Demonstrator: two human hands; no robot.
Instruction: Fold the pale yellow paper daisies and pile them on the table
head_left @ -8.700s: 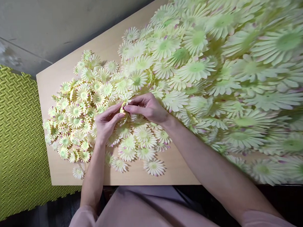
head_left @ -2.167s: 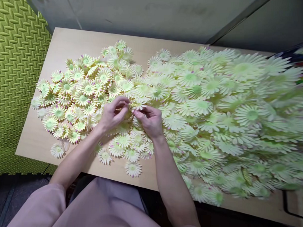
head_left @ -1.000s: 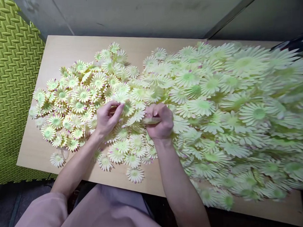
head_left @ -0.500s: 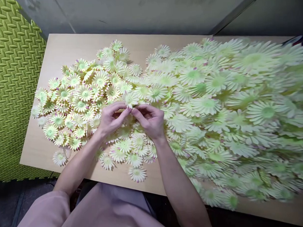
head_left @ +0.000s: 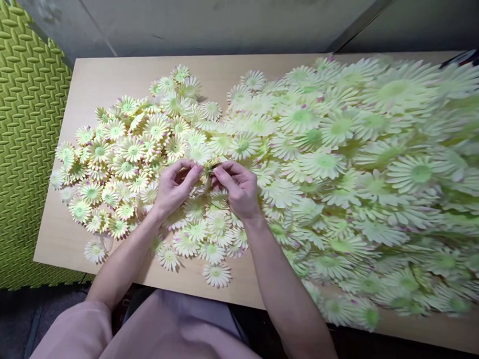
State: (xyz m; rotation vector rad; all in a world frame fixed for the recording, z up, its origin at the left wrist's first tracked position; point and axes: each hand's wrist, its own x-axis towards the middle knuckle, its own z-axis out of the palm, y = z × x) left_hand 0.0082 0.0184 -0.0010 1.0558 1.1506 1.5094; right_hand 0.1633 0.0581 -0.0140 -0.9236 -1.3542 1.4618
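My left hand (head_left: 177, 186) is closed, thumb and fingertips pinching one side of a small artificial daisy (head_left: 208, 171). My right hand (head_left: 239, 189) grips the other side in the same way, a short gap from the left. The flower's petals are partly hidden between the fingertips, and its face does not show. Beneath and around both hands lies a heap of pale yellow-green daisy heads (head_left: 132, 151), some with pink petal tips.
Larger daisy heads (head_left: 325, 163) spread thickly over the right of the light wooden table (head_left: 53, 238). One daisy (head_left: 217, 275) rests near the front edge. A green foam mat (head_left: 22, 155) stands at the left, and a grey wall (head_left: 202, 23) rises behind.
The daisy between my fingers has turned from facing upward to a bunched or edge-on view. My thumbs have moved slightly apart.
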